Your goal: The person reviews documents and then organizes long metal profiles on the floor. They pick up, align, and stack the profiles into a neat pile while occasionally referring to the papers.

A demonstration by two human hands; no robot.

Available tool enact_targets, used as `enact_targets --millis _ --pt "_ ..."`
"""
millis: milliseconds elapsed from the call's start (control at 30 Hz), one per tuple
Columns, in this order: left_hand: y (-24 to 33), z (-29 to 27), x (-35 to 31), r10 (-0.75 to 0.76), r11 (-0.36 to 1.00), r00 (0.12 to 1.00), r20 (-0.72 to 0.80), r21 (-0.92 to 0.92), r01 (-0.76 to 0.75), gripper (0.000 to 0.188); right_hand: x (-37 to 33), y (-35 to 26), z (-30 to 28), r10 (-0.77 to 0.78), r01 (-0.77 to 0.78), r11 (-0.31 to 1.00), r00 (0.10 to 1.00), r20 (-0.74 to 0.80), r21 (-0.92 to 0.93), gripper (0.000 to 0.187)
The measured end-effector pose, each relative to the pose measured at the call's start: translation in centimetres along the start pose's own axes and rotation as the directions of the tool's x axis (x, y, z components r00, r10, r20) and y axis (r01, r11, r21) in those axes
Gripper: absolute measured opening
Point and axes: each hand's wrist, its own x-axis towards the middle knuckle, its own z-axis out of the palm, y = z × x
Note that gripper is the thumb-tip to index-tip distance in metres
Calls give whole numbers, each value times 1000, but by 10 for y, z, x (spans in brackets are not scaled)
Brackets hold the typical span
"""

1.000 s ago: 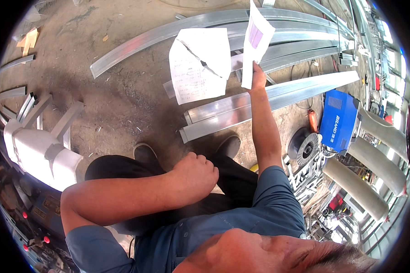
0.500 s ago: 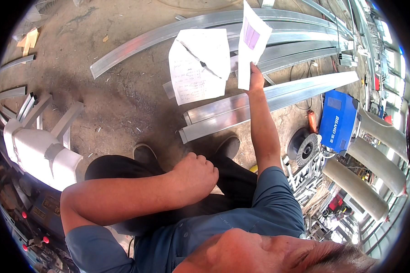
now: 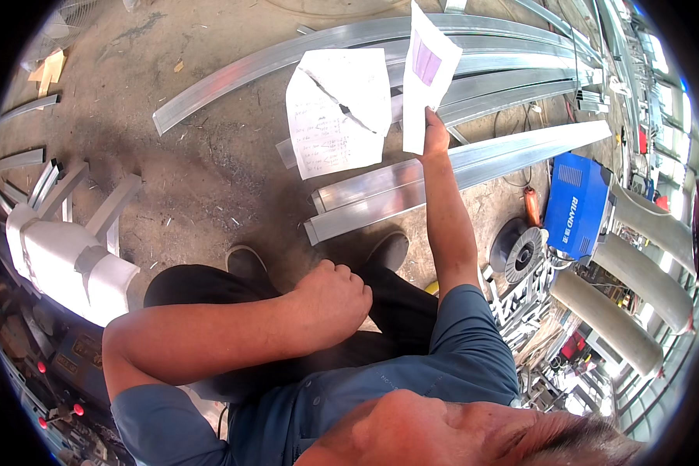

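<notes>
Held up in front of me by its lower end, a white printed sheet [image 3: 416, 101] with a purple block on it is in my right hand [image 3: 436, 138], thumb against the paper and fingers closed. Beside it to the left is a larger white paper [image 3: 338, 140] with handwritten lines and a dark tear or gap running across it. Whether the two papers are joined, I cannot tell. My left hand [image 3: 335, 299] is curled into a loose fist over my lap, back of the hand up. Its palm is hidden.
Long silvery metal profiles [image 3: 380, 203] lie across the floor ahead. On the right stand a blue machine [image 3: 576, 206], a wire spool [image 3: 518, 252] and grey cylinders [image 3: 610, 322]. A white-wrapped bundle [image 3: 70, 256] and short metal pieces [image 3: 22, 158] are at the left.
The held sheet and the larger paper have shifted very slightly to the left. My left hand has stayed in place.
</notes>
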Motion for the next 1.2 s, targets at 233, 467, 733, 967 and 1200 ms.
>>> enact_targets --millis 233,467,733,967,1200 --pt "1 0 0 -3 1000 1000 -13 -10 3 39 1 2 -2 -8 8 1000 1000 -11 -2 38" --pt "0 0 0 -4 1000 1000 -8 2 4 38 -7 -1 7 8 -9 1000 1000 15 16 39" --pt "1 -2 0 -1 1000 1000 -11 -1 1 37 0 3 0 0 2 1000 998 60 -23 43" --pt "1 -2 -1 2 1000 1000 -11 8 -2 36 6 6 -8 -17 18 1000 997 74 -14 49" --pt "1 -1 0 0 1000 1000 9 3 0 37 -7 2 4 -18 20 999 999 46 -36 51"
